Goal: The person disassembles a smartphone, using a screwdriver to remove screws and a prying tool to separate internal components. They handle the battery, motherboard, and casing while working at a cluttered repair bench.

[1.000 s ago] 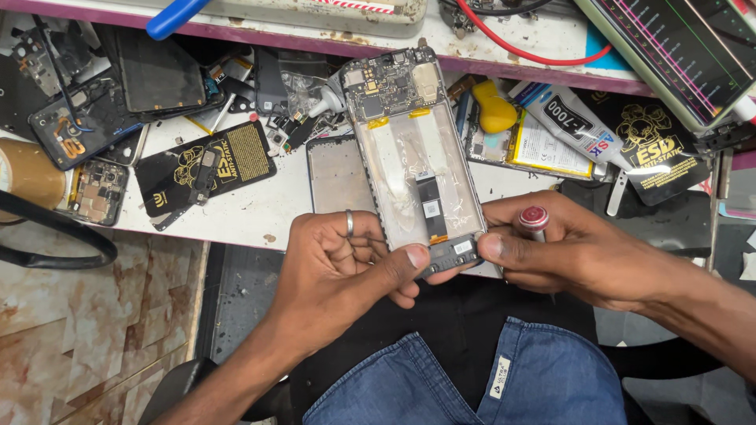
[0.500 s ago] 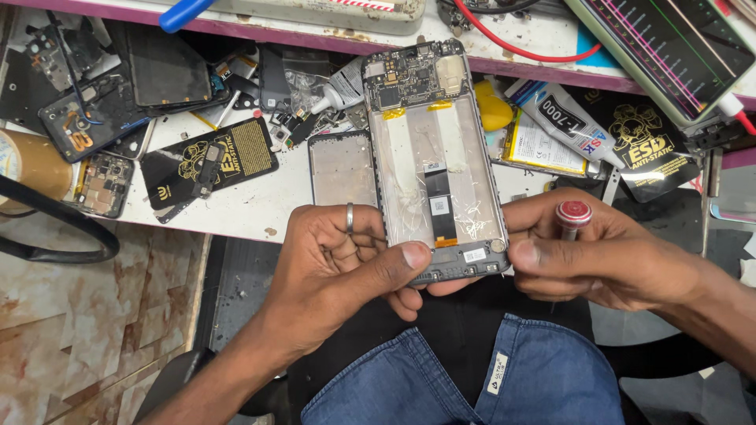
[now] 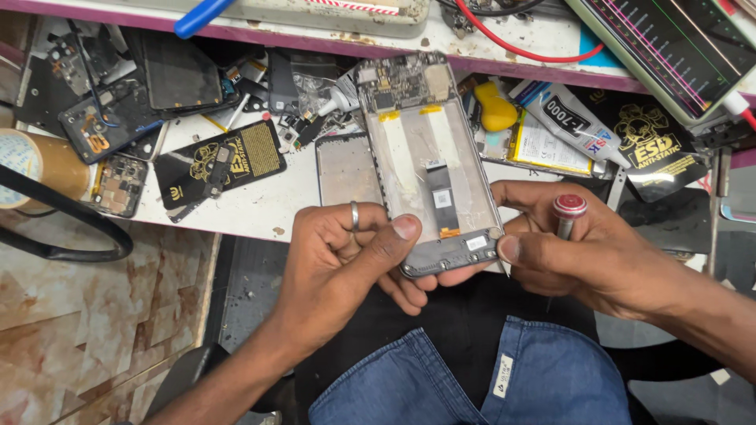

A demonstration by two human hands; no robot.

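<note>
Both hands hold an opened phone frame (image 3: 429,165) above my lap, its back off, circuit board at the far end and a black flex cable down the middle. My left hand (image 3: 346,260), with a ring on one finger, grips the frame's near left corner with the thumb on its bottom edge. My right hand (image 3: 583,252) presses its thumb on the near right corner and also holds a small screwdriver with a red cap (image 3: 568,211) upright in the fist.
The white workbench (image 3: 260,201) carries several phone parts, a black anti-static sheet (image 3: 220,165), a glue tube (image 3: 571,122), a yellow piece (image 3: 496,110), a tape roll (image 3: 35,165) at left and a tilted screen (image 3: 677,55) top right. Tiled floor lies lower left.
The phone frame has turned from tilted to nearly upright and shifted right. My left thumb slid along its bottom edge; my right hand stays at the right corner with the screwdriver.
</note>
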